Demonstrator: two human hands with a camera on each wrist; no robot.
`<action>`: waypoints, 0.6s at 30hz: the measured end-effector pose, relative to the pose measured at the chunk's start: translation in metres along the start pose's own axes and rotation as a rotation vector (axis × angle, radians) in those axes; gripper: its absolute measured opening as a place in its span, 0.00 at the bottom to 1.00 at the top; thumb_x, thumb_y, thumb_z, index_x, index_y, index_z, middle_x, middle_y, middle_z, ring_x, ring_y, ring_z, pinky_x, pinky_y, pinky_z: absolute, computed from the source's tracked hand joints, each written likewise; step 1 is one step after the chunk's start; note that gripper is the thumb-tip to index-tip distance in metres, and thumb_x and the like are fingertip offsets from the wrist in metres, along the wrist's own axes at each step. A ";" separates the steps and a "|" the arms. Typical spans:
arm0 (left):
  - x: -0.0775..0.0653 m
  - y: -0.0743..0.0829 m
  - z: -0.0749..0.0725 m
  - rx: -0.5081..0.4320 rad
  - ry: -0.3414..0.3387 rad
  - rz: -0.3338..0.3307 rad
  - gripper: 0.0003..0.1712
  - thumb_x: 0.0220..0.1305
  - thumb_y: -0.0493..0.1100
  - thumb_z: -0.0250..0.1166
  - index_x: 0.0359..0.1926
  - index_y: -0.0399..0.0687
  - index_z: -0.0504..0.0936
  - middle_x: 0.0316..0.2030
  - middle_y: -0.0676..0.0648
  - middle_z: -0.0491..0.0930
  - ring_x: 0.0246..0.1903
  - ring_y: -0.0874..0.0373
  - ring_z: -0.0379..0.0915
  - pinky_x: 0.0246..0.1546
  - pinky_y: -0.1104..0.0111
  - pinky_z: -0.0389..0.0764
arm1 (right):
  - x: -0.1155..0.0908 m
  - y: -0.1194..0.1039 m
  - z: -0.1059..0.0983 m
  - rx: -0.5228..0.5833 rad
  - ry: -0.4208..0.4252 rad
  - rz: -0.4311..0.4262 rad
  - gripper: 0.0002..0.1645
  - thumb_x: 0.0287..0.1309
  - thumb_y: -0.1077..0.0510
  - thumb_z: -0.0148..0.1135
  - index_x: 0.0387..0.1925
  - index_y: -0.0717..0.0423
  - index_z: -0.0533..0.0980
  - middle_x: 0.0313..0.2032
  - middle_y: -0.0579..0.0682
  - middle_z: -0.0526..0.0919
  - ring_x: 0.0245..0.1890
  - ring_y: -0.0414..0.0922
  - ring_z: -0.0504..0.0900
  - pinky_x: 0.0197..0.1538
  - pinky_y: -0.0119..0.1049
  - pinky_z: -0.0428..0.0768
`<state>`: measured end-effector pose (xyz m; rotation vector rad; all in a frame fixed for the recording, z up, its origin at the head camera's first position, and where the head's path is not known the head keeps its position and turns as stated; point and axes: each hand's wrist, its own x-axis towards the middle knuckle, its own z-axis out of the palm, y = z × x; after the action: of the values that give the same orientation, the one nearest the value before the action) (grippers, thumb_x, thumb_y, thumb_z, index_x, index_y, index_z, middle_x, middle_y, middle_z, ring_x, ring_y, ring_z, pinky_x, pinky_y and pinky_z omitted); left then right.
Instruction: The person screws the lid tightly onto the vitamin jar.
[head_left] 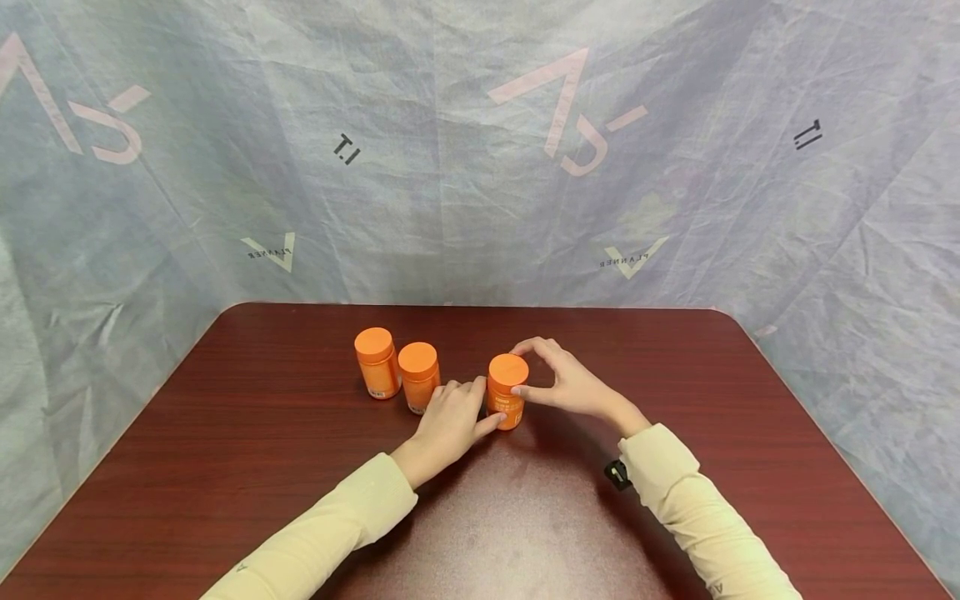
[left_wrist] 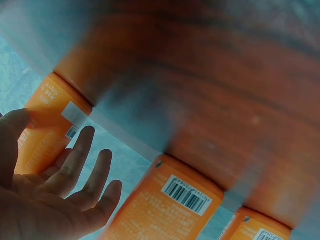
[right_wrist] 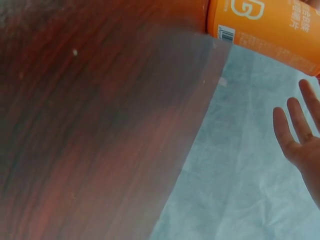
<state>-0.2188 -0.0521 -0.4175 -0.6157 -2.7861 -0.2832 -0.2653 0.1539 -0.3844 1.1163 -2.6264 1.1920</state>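
Note:
An orange pill bottle (head_left: 506, 405) with a matching screw cap stands upright on the table between the two hands. The left hand (head_left: 448, 425) holds it low on the body, thumb in front and index finger at its left side. Around the cap, the right hand (head_left: 573, 385) pinches with thumb and index finger from the right. In the left wrist view the thumb lies across the printed bottle (left_wrist: 47, 132) and the other fingers spread apart. Three right-hand fingers (right_wrist: 295, 125) extend away below the bottle (right_wrist: 265, 30) in the right wrist view.
Two more capped orange bottles stand left of the left hand: the middle bottle (head_left: 420, 387), close by its knuckles, and the far left bottle (head_left: 380, 377). The dark red wooden table (head_left: 225, 467) ends at a grey printed cloth (head_left: 450, 167). A black device (head_left: 617, 475) sits under the right cuff.

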 end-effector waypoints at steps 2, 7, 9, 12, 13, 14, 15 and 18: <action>0.000 0.000 0.000 -0.004 -0.003 -0.001 0.31 0.57 0.63 0.58 0.46 0.41 0.72 0.33 0.48 0.81 0.33 0.51 0.75 0.40 0.59 0.73 | 0.000 0.000 0.002 0.007 0.013 0.011 0.28 0.47 0.47 0.68 0.49 0.45 0.68 0.47 0.42 0.73 0.54 0.47 0.68 0.56 0.53 0.64; 0.000 0.000 -0.001 -0.010 -0.005 -0.003 0.31 0.57 0.63 0.58 0.47 0.41 0.72 0.33 0.47 0.81 0.33 0.51 0.75 0.40 0.59 0.73 | -0.001 -0.001 0.006 -0.001 0.054 0.023 0.28 0.46 0.47 0.69 0.47 0.47 0.67 0.47 0.42 0.73 0.52 0.48 0.68 0.56 0.53 0.65; 0.000 0.000 -0.002 -0.011 -0.005 -0.003 0.31 0.57 0.63 0.58 0.47 0.40 0.72 0.34 0.47 0.81 0.33 0.51 0.75 0.40 0.59 0.73 | -0.001 -0.001 0.007 -0.010 0.066 0.026 0.28 0.45 0.47 0.70 0.46 0.47 0.67 0.47 0.42 0.73 0.52 0.48 0.68 0.55 0.54 0.65; 0.000 0.000 -0.002 -0.013 -0.005 -0.004 0.32 0.57 0.63 0.58 0.48 0.40 0.72 0.35 0.47 0.82 0.33 0.51 0.75 0.40 0.59 0.73 | -0.001 -0.002 0.007 -0.019 0.072 0.025 0.28 0.44 0.48 0.70 0.45 0.47 0.67 0.47 0.42 0.74 0.51 0.51 0.68 0.55 0.53 0.66; 0.000 0.000 -0.001 -0.014 -0.005 -0.004 0.32 0.57 0.63 0.58 0.48 0.40 0.72 0.35 0.47 0.82 0.33 0.51 0.75 0.40 0.59 0.73 | -0.001 -0.002 0.007 -0.021 0.071 0.023 0.28 0.44 0.48 0.70 0.45 0.48 0.67 0.47 0.42 0.74 0.51 0.52 0.68 0.54 0.53 0.66; 0.000 0.000 -0.001 -0.013 -0.006 -0.004 0.32 0.57 0.63 0.58 0.48 0.40 0.72 0.35 0.47 0.82 0.33 0.51 0.75 0.41 0.59 0.73 | -0.001 -0.002 0.006 -0.022 0.069 0.020 0.28 0.44 0.48 0.70 0.45 0.48 0.67 0.47 0.42 0.74 0.51 0.53 0.68 0.54 0.53 0.66; 0.000 0.000 -0.001 -0.014 -0.006 -0.004 0.31 0.57 0.62 0.58 0.48 0.40 0.72 0.35 0.47 0.82 0.33 0.51 0.75 0.41 0.59 0.73 | -0.001 -0.002 0.006 -0.023 0.065 0.017 0.28 0.45 0.48 0.70 0.46 0.48 0.68 0.47 0.43 0.74 0.51 0.53 0.68 0.55 0.53 0.66; 0.000 0.000 0.000 -0.015 -0.007 -0.003 0.31 0.57 0.62 0.59 0.48 0.41 0.72 0.35 0.47 0.82 0.33 0.51 0.75 0.41 0.59 0.73 | -0.001 -0.001 0.004 -0.026 0.047 0.004 0.29 0.45 0.47 0.69 0.48 0.49 0.68 0.47 0.43 0.73 0.52 0.49 0.68 0.56 0.52 0.66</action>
<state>-0.2185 -0.0522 -0.4171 -0.6167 -2.7941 -0.3031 -0.2631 0.1509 -0.3870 1.0653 -2.6030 1.1665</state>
